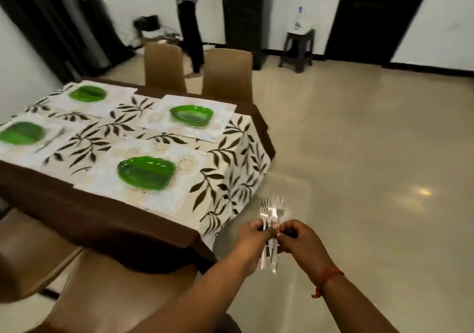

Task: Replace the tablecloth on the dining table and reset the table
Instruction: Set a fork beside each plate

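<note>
Both forearms reach forward over the tiled floor (pixel 359 140), just off the near corner of the dining table (pixel 84 219); the left hand (pixel 252 235) curls around a bunch of steel forks (pixel 269 230), while the right hand (pixel 298 237), a red thread (pixel 327 278) at its wrist, pinches one fork in the bunch between thumb and fingertips; the forks stand nearly upright, tines up and away, handles hanging below the fists; the table wears a leaf-print tablecloth (pixel 230 153) over a brown one, with pale placemats (pixel 107 181) and four green plates, the nearest (pixel 146 172) close to the table's near edge; cutlery (pixel 51 140), blurred, lies beside the left plate (pixel 21 132); tan chairs (pixel 227 75) line both sides; a second person (pixel 188 25) stands by the far wall, near a dark stool (pixel 298 48) bearing a bottle (pixel 298 18).
</note>
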`<state>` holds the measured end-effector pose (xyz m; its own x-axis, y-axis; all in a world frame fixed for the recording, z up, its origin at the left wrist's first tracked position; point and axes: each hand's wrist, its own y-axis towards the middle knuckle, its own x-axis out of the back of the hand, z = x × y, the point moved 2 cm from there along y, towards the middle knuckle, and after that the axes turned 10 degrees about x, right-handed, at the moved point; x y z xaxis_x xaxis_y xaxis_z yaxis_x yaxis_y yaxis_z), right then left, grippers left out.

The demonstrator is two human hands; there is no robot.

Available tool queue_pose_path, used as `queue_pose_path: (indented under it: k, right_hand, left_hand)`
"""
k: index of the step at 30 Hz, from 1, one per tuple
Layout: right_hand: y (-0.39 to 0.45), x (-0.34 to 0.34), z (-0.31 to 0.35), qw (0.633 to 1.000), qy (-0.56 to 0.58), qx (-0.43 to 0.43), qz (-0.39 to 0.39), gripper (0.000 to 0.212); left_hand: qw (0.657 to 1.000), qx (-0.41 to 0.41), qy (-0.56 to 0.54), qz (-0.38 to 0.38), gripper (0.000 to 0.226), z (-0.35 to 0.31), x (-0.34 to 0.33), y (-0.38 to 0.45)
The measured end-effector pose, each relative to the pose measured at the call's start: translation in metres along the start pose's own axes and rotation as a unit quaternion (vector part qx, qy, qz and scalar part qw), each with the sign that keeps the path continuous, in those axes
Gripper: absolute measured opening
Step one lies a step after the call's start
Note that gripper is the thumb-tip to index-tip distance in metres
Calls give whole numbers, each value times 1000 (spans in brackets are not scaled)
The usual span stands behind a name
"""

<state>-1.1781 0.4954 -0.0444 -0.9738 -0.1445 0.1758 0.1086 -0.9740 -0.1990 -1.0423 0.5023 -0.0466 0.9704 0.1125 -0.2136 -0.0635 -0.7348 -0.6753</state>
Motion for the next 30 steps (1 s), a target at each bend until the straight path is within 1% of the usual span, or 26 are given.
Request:
queue_pose_path:
  k: [2, 4, 6, 10, 12, 14, 16, 19, 22, 24, 27, 29, 30]
  right_hand:
    - [37, -16, 9, 998, -29, 12, 56, 6]
    - [76, -43, 20, 994, -46, 22, 100, 7]
    - [112, -72, 29, 989, -50, 25, 137, 3]
    - [179, -148, 56, 972, -68, 22, 222, 17]
    - [203, -183, 71, 965, -66, 23, 251, 17]
    - [236, -223, 88, 958, -57, 13, 282, 9]
    - [260, -259, 102, 950, -53, 2, 309, 9]
    - [295, -306, 123, 933, -84, 36, 349, 9]
    - [343, -364, 131, 903, -116, 66, 408, 12]
    - [378, -409, 127, 879, -169, 106, 434, 14]
    - [419, -477, 126, 827, -233, 183, 478, 14]
    - [442, -516, 121, 786, -281, 225, 502, 12]
    - [454, -536, 117, 763, -303, 242, 517, 12]
  left_hand:
    - [998, -14, -49, -40, 16, -19, 16, 12]
    - [992, -39, -87, -81, 10, -38, 41, 28]
    - [985, -65, -104, -118, 8, -60, 67, 40]
    - [970, -88, -101, -205, 13, -99, 140, 65]
    - [960, -99, -127, -229, 11, -118, 172, 71]
    - [943, -111, -179, -260, 11, -136, 206, 81]
    - [923, -110, -235, -285, 10, -149, 237, 82]
    - [894, -111, -295, -318, 13, -154, 281, 85]
    - [854, -115, -342, -375, 12, -156, 318, 85]
    - [819, -118, -387, -406, 12, -152, 335, 83]
    - [760, -115, -448, -456, 10, -143, 347, 71]
    - [712, -103, -490, -492, 16, -134, 347, 62]
    - [679, -95, -510, -519, 17, -132, 345, 58]
